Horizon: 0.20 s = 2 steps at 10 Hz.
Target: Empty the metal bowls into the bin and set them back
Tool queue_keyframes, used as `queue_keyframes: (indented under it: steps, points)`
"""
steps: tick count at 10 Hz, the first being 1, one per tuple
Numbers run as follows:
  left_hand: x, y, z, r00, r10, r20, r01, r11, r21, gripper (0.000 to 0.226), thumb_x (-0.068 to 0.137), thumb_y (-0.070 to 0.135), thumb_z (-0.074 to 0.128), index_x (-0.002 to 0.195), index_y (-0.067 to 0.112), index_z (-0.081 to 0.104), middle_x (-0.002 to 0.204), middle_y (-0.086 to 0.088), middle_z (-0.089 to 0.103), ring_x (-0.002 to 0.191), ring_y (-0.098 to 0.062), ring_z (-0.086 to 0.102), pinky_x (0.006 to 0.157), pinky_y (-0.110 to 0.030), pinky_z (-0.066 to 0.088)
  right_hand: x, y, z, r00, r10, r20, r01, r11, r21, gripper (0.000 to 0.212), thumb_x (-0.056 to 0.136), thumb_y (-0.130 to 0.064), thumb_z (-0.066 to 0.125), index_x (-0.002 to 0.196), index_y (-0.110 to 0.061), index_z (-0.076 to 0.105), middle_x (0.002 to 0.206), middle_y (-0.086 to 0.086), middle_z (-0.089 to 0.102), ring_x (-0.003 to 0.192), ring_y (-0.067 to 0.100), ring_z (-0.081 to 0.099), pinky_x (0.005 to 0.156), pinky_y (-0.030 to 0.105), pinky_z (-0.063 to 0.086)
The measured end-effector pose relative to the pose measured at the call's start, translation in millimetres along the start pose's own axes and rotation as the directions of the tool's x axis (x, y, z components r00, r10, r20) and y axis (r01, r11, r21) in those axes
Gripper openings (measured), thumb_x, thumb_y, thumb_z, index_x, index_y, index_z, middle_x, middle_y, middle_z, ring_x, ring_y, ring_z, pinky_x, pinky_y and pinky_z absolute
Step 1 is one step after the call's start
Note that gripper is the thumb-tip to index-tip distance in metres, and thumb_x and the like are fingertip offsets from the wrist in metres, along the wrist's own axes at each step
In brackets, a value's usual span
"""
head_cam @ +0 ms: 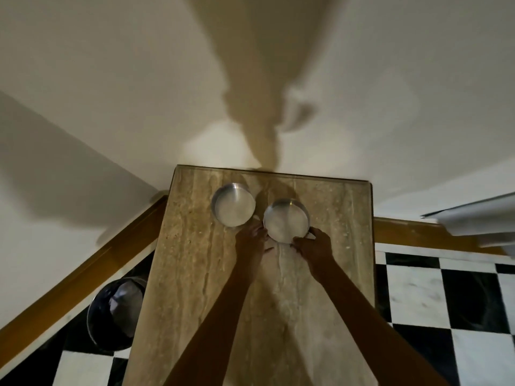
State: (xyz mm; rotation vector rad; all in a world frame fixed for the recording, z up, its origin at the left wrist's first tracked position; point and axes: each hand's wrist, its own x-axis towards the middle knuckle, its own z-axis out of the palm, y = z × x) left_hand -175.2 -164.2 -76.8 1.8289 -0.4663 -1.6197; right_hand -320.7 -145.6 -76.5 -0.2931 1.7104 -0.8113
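Two round metal bowls stand on a beige stone table (195,274) near its far end. The left bowl (233,204) stands alone and looks empty. The right bowl (285,220) also looks empty and is held at its near rim by both hands. My left hand (250,240) grips its left near edge. My right hand (313,245) grips its right near edge. The bin (117,313), round with a dark liner, stands on the floor left of the table.
A white wall rises behind the table, with a wooden skirting board (83,271) along its foot. The floor (446,302) is black and white checkered tile. A white cloth or curtain edge (479,221) hangs at the right.
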Motion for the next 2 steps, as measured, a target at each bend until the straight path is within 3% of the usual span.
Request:
queue_keyframes:
  steps: [1,2]
  points:
    - [-4.6,11.5,6.7,0.997,0.078,0.0,-0.078,0.996,0.035,0.023,0.095,0.0,0.061,0.114,0.004,0.072,0.111,-0.017,0.077,0.106,-0.031,0.074,0.079,-0.044,0.066,-3.6,-14.9,-6.6,1.0,-0.014,0.025,0.012,0.998,0.067,0.028,0.082,0.013,0.063,0.111,0.009,0.064,0.103,0.038,0.064,0.088,0.032,0.059,0.078,0.042,0.05]
    - [-16.9,13.9,5.2,0.994,0.108,0.02,-0.109,0.994,0.032,0.024,0.096,-0.004,0.057,0.117,-0.001,0.069,0.112,-0.021,0.076,0.108,-0.032,0.074,0.071,-0.032,0.065,-12.4,-14.4,-15.3,0.996,0.026,0.09,-0.05,0.96,0.275,0.061,0.086,0.015,0.063,0.141,-0.002,0.044,0.12,0.037,0.064,0.1,0.034,0.064,0.075,0.03,0.057]
